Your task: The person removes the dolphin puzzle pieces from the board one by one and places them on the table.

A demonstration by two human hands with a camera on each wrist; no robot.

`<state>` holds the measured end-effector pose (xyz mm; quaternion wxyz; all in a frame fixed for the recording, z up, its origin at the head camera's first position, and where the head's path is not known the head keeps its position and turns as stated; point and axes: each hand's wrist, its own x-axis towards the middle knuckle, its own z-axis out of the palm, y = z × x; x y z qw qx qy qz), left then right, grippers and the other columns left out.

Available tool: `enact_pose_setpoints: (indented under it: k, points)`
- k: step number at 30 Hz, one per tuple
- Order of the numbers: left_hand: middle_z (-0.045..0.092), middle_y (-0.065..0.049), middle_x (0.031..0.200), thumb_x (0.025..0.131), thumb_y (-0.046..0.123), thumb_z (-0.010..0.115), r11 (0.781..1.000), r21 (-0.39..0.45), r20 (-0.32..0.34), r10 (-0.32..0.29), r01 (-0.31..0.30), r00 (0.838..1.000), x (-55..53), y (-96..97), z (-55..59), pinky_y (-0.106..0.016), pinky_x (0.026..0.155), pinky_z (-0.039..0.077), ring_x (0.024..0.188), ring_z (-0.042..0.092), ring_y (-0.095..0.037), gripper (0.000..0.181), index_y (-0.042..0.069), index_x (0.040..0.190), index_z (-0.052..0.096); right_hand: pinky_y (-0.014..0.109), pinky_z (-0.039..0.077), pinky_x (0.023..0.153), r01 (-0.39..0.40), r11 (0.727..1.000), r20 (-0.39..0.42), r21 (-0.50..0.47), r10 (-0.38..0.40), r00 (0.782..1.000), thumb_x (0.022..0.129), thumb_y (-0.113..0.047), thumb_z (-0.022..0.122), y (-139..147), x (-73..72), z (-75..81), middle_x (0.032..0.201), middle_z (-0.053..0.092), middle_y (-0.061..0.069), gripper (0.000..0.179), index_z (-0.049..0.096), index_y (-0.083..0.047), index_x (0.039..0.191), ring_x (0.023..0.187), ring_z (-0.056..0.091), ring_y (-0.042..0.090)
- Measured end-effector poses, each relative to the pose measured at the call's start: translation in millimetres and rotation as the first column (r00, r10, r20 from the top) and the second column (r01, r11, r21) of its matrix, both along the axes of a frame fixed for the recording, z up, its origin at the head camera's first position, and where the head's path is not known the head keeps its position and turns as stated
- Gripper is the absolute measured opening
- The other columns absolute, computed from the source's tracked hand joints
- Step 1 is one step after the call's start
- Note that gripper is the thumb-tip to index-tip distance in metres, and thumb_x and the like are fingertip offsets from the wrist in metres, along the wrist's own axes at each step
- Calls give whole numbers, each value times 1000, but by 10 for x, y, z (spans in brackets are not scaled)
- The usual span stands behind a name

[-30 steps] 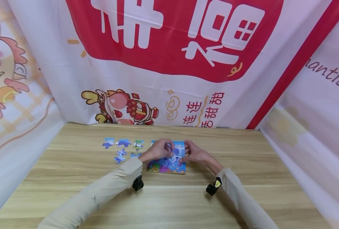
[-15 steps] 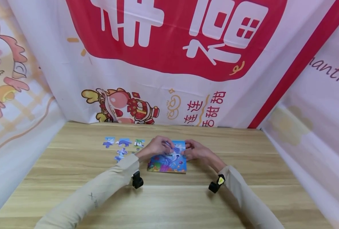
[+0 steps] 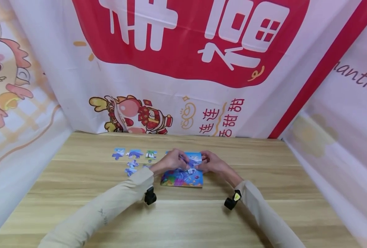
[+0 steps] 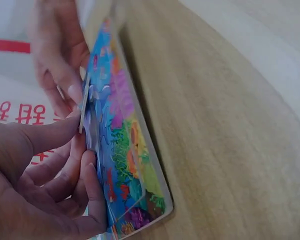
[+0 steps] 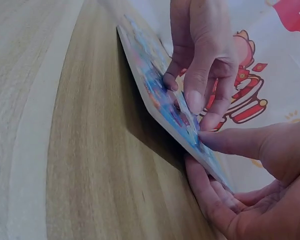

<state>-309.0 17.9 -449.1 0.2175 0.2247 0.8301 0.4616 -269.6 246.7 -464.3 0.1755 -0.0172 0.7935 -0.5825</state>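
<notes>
A jigsaw puzzle board [image 3: 181, 181] with an undersea picture lies in front of the person, blue at its far side, colourful coral at its near side. Over its middle, the left hand [image 3: 173, 160] pinches a thin puzzle piece [image 4: 84, 105], seen edge-on in the left wrist view. The right hand [image 3: 213, 162] holds the board's right edge. In the right wrist view, its fingers are under the rim and its thumb [image 5: 230, 141] is on top, close to the left fingertips. Part of the picture is hidden under the left hand.
Several loose puzzle pieces [image 3: 135, 154] lie on the wooden table [image 3: 183, 217] left of the board; the left wrist partly covers some. A printed cloth [image 3: 171, 75] hangs behind the table, with more cloth at both sides.
The right thumb has shifted from lower on the board up toward the left fingertips. The left hand stays over the board's middle, moving only slightly. The loose pieces lie as before.
</notes>
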Motion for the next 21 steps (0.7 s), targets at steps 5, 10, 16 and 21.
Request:
enact_pose_setpoints:
  k: [5,10,16,21]
  points:
    - [77,-9,104,89,8,82,999,-47,-23,-3,2,1000,13,5,16,-32,82,57,92,67,-18,18,1,105,78,28,60,79,-2,1000,25,19,2,1000,94,-5,75,-8,0,18,126,48,18,76,30,6,155,102,54,20]
    - [77,-8,94,90,7,81,1000,-24,-13,-21,20,1000,15,-16,27,-28,76,55,84,66,-16,12,0,98,78,29,58,83,-41,999,35,17,40,999,94,-8,76,23,10,35,130,47,19,83,24,5,159,108,53,23]
    - [75,-9,95,95,8,76,999,46,81,2,-5,997,35,-89,119,-35,76,60,85,69,-20,12,2,105,75,28,51,92,-98,995,50,-13,98,994,92,-5,77,97,-5,47,135,49,20,84,27,2,159,116,52,25]
    - [74,-15,104,98,10,72,995,92,129,13,-25,992,-15,-210,260,-45,82,62,91,71,-28,18,2,114,71,29,57,88,-85,993,73,-84,91,993,94,2,72,109,-7,45,131,47,20,77,27,4,157,108,56,22]
